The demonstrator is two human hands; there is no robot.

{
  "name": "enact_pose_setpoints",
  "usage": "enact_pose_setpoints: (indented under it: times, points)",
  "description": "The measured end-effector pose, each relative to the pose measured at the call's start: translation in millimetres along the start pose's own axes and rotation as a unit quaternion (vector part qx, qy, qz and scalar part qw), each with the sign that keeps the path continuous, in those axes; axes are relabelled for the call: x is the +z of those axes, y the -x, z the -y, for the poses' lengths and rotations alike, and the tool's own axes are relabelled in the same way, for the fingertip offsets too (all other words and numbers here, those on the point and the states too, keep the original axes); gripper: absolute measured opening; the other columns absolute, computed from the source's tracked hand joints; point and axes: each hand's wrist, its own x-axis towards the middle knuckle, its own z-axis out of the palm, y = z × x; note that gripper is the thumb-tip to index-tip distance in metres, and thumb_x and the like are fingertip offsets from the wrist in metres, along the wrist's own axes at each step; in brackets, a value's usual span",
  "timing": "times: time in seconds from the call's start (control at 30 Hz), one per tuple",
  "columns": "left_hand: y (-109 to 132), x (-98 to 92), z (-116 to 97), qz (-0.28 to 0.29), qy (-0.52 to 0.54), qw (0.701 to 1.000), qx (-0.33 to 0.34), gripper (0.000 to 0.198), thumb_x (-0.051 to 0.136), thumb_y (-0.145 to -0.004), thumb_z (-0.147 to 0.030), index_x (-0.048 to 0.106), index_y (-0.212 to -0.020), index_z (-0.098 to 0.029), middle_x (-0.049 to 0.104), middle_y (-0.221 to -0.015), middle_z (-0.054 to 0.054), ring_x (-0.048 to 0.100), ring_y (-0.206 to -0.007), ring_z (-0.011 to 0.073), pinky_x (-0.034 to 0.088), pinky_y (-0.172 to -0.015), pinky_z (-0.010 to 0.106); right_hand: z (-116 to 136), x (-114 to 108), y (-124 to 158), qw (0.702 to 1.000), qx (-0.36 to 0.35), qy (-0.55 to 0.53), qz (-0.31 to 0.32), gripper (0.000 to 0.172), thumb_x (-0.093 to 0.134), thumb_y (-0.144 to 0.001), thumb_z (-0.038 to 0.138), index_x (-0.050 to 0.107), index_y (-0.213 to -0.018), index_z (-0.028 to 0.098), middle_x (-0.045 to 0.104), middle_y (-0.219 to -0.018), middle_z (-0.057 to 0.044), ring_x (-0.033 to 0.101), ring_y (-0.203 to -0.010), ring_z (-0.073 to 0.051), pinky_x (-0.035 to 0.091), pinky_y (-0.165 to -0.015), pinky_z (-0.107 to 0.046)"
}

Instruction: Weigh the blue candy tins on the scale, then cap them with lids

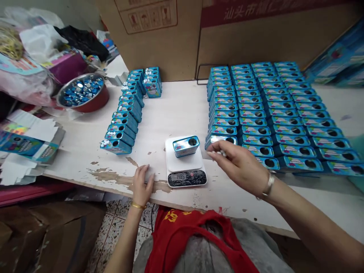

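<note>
A blue tin (186,147) with a round dark hole in its top stands on a small white kitchen scale (185,167), whose display appears to read 1485 or 148.5. Resting at the table's front edge, left of the scale, my left hand (143,185) is empty, its thumb apart from the fingers. My right hand (244,167) is to the right of the scale, its fingers pinched on several small white candies (222,152). It hovers by the nearest tins of a large block of identical tins (254,130), partly covering one of them.
At the left stand rows of tins (125,123), some with white candies on top. Beyond them is a red-sided metal bowl (92,100) of blue-and-silver pieces. Flattened printed cartons (31,144) lie at far left. Large cardboard boxes (159,41) wall off the back of the table.
</note>
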Motion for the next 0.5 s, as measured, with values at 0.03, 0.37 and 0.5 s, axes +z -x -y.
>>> enact_pose_setpoints:
  times: [0.03, 0.37, 0.5]
  points:
    - [2.7, 1.5, 0.4, -0.003, -0.010, 1.000, 0.004, 0.030, 0.052, -0.087, -0.029, 0.052, -0.115, -0.017, 0.055, -0.109, 0.011, 0.052, -0.105, 0.0227, 0.046, -0.092, 0.042, 7.4, 0.2, -16.3, 0.998, -0.034, 0.047, -0.004, 0.011, 0.047, -0.089, 0.024, 0.056, -0.086, 0.019, 0.059, -0.076, -0.003, 0.054, -0.072, -0.016, 0.039, -0.065, -0.028]
    - [4.5, 2.4, 3.9, -0.007, 0.009, 1.000, -0.013, 0.027, 0.049, -0.088, -0.026, 0.052, -0.114, -0.018, 0.054, -0.108, 0.010, 0.051, -0.104, 0.0221, 0.046, -0.092, 0.043, 17.6, 25.2, -70.9, 0.957, -0.054, 0.272, 0.086, 0.014, 0.049, -0.085, 0.012, 0.060, -0.094, 0.014, 0.055, -0.089, -0.010, 0.053, -0.076, -0.019, 0.042, -0.068, -0.030]
    - [4.3, 2.5, 3.4, -0.006, 0.011, 1.000, -0.017, 0.024, 0.049, -0.088, -0.026, 0.055, -0.110, -0.018, 0.054, -0.107, 0.010, 0.052, -0.103, 0.0219, 0.046, -0.092, 0.041, 20.0, 27.8, -72.2, 0.960, -0.056, 0.257, 0.092, 0.014, 0.051, -0.084, 0.014, 0.061, -0.095, 0.013, 0.054, -0.093, -0.010, 0.054, -0.077, -0.019, 0.044, -0.069, -0.031]
